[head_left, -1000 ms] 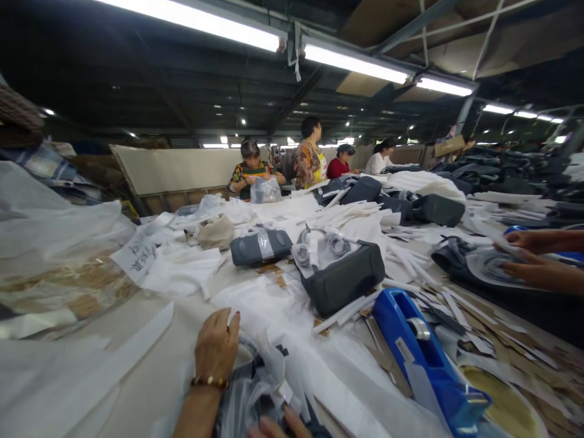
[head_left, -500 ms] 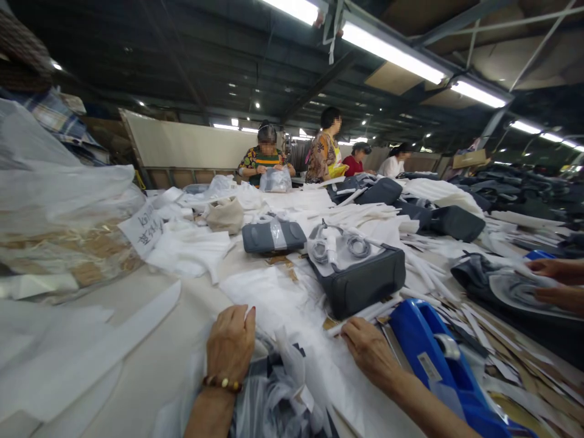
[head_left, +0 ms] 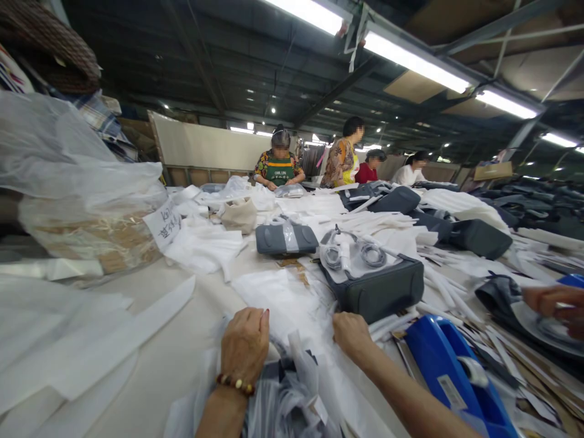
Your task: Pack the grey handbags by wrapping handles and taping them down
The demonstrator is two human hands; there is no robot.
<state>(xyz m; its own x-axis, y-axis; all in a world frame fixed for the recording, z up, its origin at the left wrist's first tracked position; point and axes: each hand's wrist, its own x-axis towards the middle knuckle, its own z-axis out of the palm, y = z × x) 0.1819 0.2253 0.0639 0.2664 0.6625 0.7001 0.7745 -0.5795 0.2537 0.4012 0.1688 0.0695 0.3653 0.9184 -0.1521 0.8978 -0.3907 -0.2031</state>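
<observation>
Wearing a beaded bracelet, my left hand (head_left: pixel 245 344) is closed with its fingers curled down over the near edge of a dark grey item (head_left: pixel 269 398) bundled in clear plastic and white wrap. What its fingers hold is hidden. My right hand (head_left: pixel 350 336) is closed too, beside a thin white sheet (head_left: pixel 278 295) and close to the front of a dark grey bag (head_left: pixel 383 292). Its fingertips are turned away, so their contents cannot be seen. White straps and coiled grey cords (head_left: pixel 375 254) lie on top of that bag.
A blue tape dispenser (head_left: pixel 438 353) stands right of my right arm. Another person's hand (head_left: pixel 554 304) works at the far right. A smaller grey case (head_left: pixel 285 238), a beige pouch (head_left: pixel 239 216) and a plastic-wrapped stack (head_left: pixel 114 243) lie beyond. Several people sit or stand across the table.
My right hand has shifted slightly left and away from the white strips, its fingers more tightly closed. The left hand stays at the bundle. The view has turned a little left.
</observation>
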